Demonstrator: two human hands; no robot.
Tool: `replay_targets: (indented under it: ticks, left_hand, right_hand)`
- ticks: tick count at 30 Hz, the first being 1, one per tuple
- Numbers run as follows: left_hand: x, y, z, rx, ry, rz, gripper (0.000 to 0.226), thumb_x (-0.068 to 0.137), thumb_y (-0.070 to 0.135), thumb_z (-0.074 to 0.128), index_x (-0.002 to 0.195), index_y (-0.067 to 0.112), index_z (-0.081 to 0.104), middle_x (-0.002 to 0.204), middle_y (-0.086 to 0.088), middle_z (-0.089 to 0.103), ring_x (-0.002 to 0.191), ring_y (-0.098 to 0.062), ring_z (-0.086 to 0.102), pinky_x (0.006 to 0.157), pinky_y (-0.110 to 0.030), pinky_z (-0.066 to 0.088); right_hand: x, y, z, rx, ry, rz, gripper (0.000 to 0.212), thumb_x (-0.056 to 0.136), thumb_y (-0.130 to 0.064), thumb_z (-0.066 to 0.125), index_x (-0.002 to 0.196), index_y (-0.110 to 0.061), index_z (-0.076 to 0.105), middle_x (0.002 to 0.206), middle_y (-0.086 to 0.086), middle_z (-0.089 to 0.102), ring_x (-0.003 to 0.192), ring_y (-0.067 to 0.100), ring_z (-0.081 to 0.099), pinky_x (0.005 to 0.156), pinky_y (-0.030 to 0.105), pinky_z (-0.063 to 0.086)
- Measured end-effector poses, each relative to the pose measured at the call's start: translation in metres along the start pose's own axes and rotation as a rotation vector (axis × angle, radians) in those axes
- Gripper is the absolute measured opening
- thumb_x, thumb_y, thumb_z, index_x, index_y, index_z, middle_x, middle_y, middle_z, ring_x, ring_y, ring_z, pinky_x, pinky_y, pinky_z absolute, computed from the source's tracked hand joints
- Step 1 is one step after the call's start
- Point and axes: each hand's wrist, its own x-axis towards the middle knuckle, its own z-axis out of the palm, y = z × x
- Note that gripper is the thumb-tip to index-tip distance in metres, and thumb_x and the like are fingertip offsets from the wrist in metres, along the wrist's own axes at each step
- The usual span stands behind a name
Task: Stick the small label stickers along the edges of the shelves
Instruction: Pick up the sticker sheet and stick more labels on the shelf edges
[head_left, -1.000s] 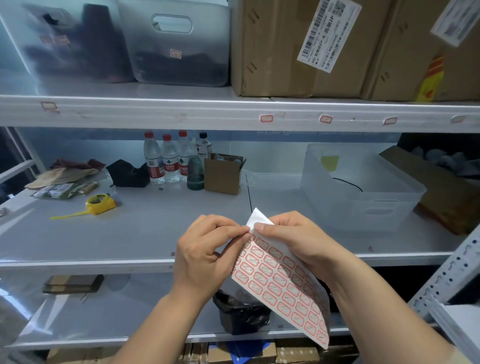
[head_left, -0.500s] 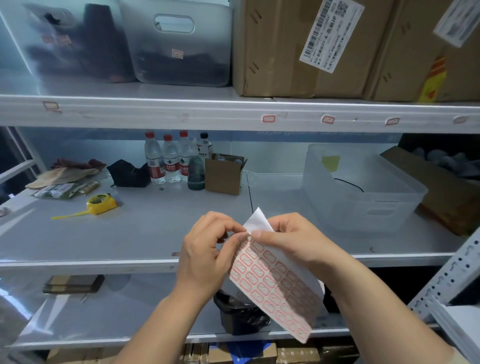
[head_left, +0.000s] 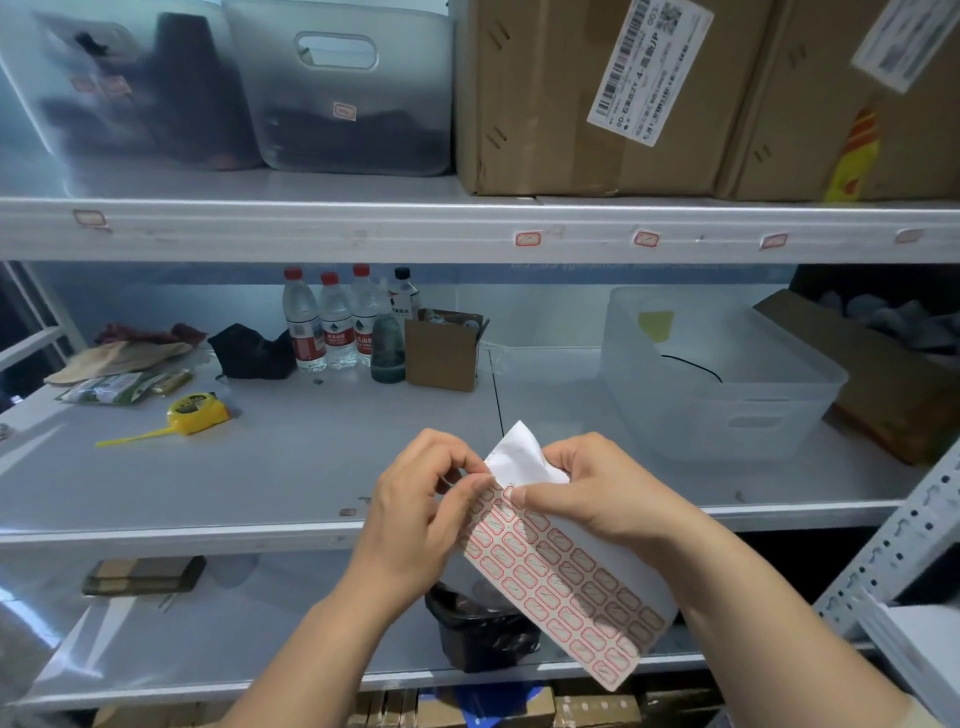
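A white sticker sheet (head_left: 561, 577) with rows of red-bordered labels hangs in front of the middle shelf edge (head_left: 208, 535). My right hand (head_left: 597, 493) grips its folded top from the right. My left hand (head_left: 421, 514) pinches at a label on the sheet's upper left corner; whether one has come free is hidden by the fingers. The upper shelf edge (head_left: 311, 236) carries several stuck labels, one at the left (head_left: 89, 218) and others at the right (head_left: 528, 239). One small label (head_left: 347, 512) sits on the middle shelf near its front edge.
The middle shelf holds water bottles (head_left: 332, 327), a small cardboard box (head_left: 441, 348), a yellow tape measure (head_left: 195, 413), a clear tub (head_left: 722, 379). Bins and cardboard boxes (head_left: 597, 98) stand on the upper shelf. A black-lined bin (head_left: 478, 629) stands below. A perforated upright (head_left: 904, 540) is at right.
The sheet has swung in and tilted, its lower end drawing closer to my body. My left fingers have shifted along the sheet's top corner while the right hand keeps its grip.
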Motion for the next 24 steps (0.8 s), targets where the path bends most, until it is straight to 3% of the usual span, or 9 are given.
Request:
replay_targets:
  ticks: [3,6,9,13,15,17,24]
  left_hand:
    - [-0.001,0.000,0.001,-0.066,0.021,-0.060,0.012,0.093,0.027,0.062,0.083,0.022,0.065,0.088,0.009,0.063,0.082,-0.014,0.061,0.071,-0.019,0.048]
    - [-0.003,-0.003,0.003,-0.154,0.046,-0.146,0.011,0.092,0.022,0.063,0.082,0.027,0.065,0.088,0.010,0.064,0.082,-0.013,0.063,0.070,-0.014,0.049]
    - [-0.010,-0.015,0.007,-0.296,0.066,-0.303,0.009,0.092,0.029,0.064,0.084,0.030,0.068,0.086,0.012,0.067,0.078,-0.003,0.062,0.071,-0.013,0.049]
    - [-0.030,-0.043,0.021,-0.362,0.041,-0.465,0.012,0.093,0.017,0.074,0.087,0.027,0.073,0.086,0.005,0.073,0.079,-0.009,0.066,0.075,-0.019,0.054]
    - [-0.040,-0.054,0.034,-0.324,0.031,-0.531,0.012,0.089,0.012,0.078,0.085,0.022,0.074,0.086,-0.003,0.074,0.078,-0.015,0.065,0.075,-0.025,0.056]
    - [-0.047,-0.063,0.051,-0.300,0.025,-0.587,0.012,0.086,0.010,0.080,0.083,0.020,0.074,0.084,-0.006,0.074,0.074,-0.012,0.062,0.071,-0.020,0.054]
    - [-0.056,-0.094,0.101,-0.277,0.004,-0.731,0.012,0.087,0.004,0.078,0.084,0.015,0.075,0.070,0.002,0.060,0.061,-0.005,0.049,0.058,-0.012,0.046]
  right_hand:
    - [0.001,0.005,-0.001,-0.024,-0.019,0.011,0.020,0.075,-0.039,0.075,0.080,-0.020,0.077,0.076,0.005,0.078,0.066,0.013,0.070,0.068,0.033,0.053]
    - [0.003,0.014,-0.003,-0.045,0.012,0.028,0.029,0.073,-0.043,0.075,0.083,-0.016,0.077,0.077,0.006,0.078,0.066,0.014,0.069,0.069,0.034,0.053]
    - [0.002,0.029,-0.013,-0.147,0.131,0.034,0.036,0.074,-0.047,0.074,0.084,-0.012,0.075,0.083,0.013,0.078,0.068,0.016,0.066,0.069,0.037,0.054]
    - [-0.003,0.058,-0.036,-0.283,0.328,0.066,0.029,0.085,-0.039,0.077,0.077,-0.011,0.072,0.065,0.009,0.067,0.062,0.018,0.054,0.062,0.035,0.042]
    - [-0.006,0.069,-0.044,-0.303,0.422,0.076,0.025,0.086,-0.038,0.076,0.075,-0.016,0.073,0.060,0.000,0.066,0.060,0.017,0.053,0.060,0.032,0.039]
    - [-0.009,0.077,-0.049,-0.301,0.474,0.083,0.022,0.086,-0.036,0.076,0.068,-0.024,0.073,0.056,-0.014,0.066,0.057,0.010,0.054,0.058,0.030,0.039]
    - [-0.007,0.099,-0.049,-0.324,0.427,0.072,0.026,0.088,-0.038,0.075,0.073,-0.017,0.072,0.057,-0.004,0.060,0.057,0.015,0.048,0.058,0.033,0.036]
